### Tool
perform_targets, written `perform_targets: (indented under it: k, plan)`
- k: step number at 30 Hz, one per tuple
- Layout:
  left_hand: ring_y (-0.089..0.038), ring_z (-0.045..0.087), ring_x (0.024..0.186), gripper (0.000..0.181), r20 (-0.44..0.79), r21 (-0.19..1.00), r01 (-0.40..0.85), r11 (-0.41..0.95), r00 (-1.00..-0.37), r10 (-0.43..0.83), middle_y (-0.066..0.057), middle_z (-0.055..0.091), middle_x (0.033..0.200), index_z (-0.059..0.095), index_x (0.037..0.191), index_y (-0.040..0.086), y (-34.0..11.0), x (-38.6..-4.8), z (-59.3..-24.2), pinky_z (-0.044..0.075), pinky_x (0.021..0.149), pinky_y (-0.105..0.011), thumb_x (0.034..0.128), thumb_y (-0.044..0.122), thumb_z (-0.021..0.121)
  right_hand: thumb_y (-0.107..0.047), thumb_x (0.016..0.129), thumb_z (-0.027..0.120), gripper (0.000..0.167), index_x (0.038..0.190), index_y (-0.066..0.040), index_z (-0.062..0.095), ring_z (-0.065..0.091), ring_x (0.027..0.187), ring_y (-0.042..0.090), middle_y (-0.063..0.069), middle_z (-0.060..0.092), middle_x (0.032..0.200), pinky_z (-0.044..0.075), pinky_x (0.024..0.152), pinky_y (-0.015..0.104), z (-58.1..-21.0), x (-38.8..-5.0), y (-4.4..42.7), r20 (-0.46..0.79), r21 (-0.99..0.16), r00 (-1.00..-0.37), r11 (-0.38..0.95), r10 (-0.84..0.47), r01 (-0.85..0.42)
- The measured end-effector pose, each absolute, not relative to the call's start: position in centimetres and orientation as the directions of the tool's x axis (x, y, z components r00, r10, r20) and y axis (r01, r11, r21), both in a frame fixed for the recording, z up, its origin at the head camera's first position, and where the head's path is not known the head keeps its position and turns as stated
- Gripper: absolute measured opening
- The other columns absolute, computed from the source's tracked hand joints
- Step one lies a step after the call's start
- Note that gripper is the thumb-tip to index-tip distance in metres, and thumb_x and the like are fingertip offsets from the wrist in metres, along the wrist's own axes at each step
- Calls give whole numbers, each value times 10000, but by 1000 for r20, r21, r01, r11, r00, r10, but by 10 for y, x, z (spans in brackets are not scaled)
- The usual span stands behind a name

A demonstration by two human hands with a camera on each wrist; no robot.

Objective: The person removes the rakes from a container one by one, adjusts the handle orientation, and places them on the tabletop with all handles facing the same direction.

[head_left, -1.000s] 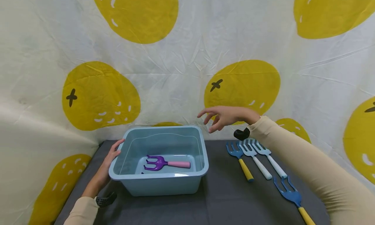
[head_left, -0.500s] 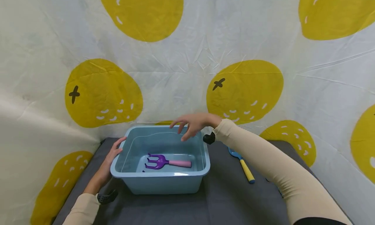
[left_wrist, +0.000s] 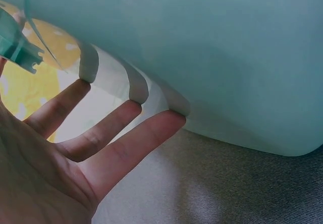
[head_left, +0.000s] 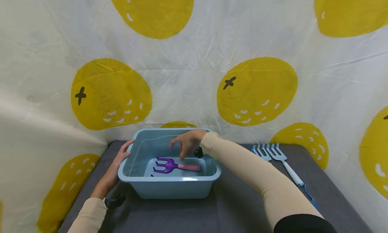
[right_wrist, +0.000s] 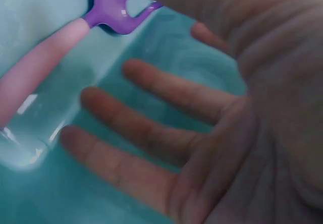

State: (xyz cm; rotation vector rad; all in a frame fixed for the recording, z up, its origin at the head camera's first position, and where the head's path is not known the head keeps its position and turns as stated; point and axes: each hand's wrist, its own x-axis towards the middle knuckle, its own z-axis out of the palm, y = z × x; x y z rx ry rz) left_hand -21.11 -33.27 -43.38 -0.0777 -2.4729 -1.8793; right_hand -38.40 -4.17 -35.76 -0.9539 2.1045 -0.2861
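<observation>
A light blue basin [head_left: 169, 189] stands on the dark table, with a purple hand fork [head_left: 167, 165] lying in it, its pink handle to the right. In the right wrist view the fork's pink handle [right_wrist: 43, 65] lies beyond the fingertips. My right hand [head_left: 188, 142] is inside the basin just above the fork, its fingers spread and holding nothing. My left hand [head_left: 113, 167] rests against the basin's left side; in the left wrist view the straight fingers of the hand [left_wrist: 101, 148] touch the basin wall [left_wrist: 217, 57]. A small purple tip [head_left: 152, 175] shows at the basin's front wall.
Right of the basin lie light blue forks [head_left: 276, 153] with pale handles, partly behind my right sleeve [head_left: 254, 169]. A darker blue fork [head_left: 313, 202] shows beyond the forearm. Behind the dark table [head_left: 169, 216] hangs a white cloth [head_left: 182, 91] with yellow fruit shapes.
My right hand has moved left and down, from beside the basin into it. My left hand has stayed at the basin's side. The forearm now hides the yellow-handled blue fork.
</observation>
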Motion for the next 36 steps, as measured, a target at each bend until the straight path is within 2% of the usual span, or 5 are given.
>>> perform_targets:
  k: [5, 10, 19, 28, 36]
  plan:
    - [-440, 242, 1416, 583, 70, 959, 73, 273, -997, 19, -122, 59, 1689, 155, 1636, 297, -332, -212, -434, 260, 1107, -706, 1100, 470, 305, -282, 844, 856, 721, 1463, -320, 488, 686, 975, 253, 79, 565, 1214, 562, 796, 354, -382, -389, -52, -667, -364, -424, 765, -613, -532]
    - [-424, 259, 1403, 578, 78, 958, 77, 275, -997, 11, -123, 85, 1680, 171, 1631, 287, -330, -211, -432, 284, 1099, -671, 1100, 464, 313, -269, 825, 856, 536, 1285, -357, 596, 568, 926, 224, 89, 554, 1138, 530, 708, 370, -394, -388, -55, -691, -261, -450, 776, -566, -574]
    - [-437, 260, 1409, 578, 72, 960, 73, 269, -997, 14, -114, 70, 1690, 160, 1635, 316, -325, -208, -434, 277, 1110, -703, 1097, 463, 315, -146, 827, 838, 462, 1196, -360, 662, 600, 811, 207, 68, 617, 967, 520, 623, 345, -399, -375, -49, -680, -287, -436, 761, -590, -582]
    - [-440, 242, 1416, 577, 62, 966, 66, 251, -998, 23, -102, 69, 1690, 166, 1631, 333, -322, -210, -434, 249, 1118, -721, 1093, 472, 319, -98, 835, 814, 539, 1156, -492, 635, 609, 831, 234, 73, 637, 911, 558, 607, 348, -406, -364, -36, -625, -243, -541, 798, -564, -551]
    - [-438, 252, 1410, 571, 77, 963, 84, 257, -996, 35, -107, 84, 1686, 173, 1630, 317, -320, -211, -436, 252, 1115, -717, 1096, 463, 313, -78, 839, 810, 517, 1177, -434, 647, 593, 832, 215, 60, 619, 904, 513, 611, 339, -410, -365, -33, -637, -272, -515, 792, -574, -546]
